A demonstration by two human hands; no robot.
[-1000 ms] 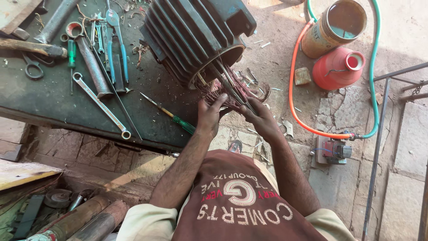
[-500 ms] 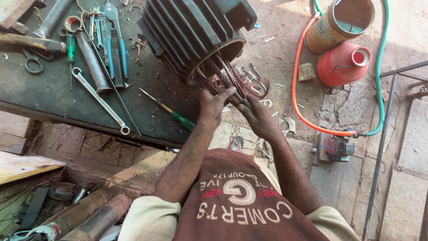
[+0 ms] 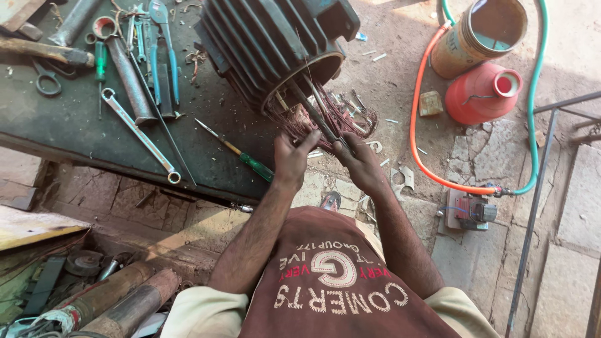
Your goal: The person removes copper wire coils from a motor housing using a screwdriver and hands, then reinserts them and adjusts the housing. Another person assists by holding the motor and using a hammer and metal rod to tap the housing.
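Worked at a dark green, scuffed metal counter, on which lay a large dark finned cast-metal motor housing, tipped on its side with the open end hanging over the counter's front edge. Spilling from that open end, a tangled bundle of reddish copper winding wire, partly drawn out, though much appeared lodged inside the bore; judged partway through, with a good deal left to pull. Left hand curled shut around strands at the bundle's near side. Right hand likewise closed on strands and on a thin dark rod running up into the bore; whether rod or wire took the grip, hard to tell. Off to the side on the stone floor, a red plastic cone-shaped jug and a tan cylindrical bucket, ringed by an orange-and-green hose. Nearer on the counter, a long silver spanner, then a green-handled screwdriver just beside the left hand.
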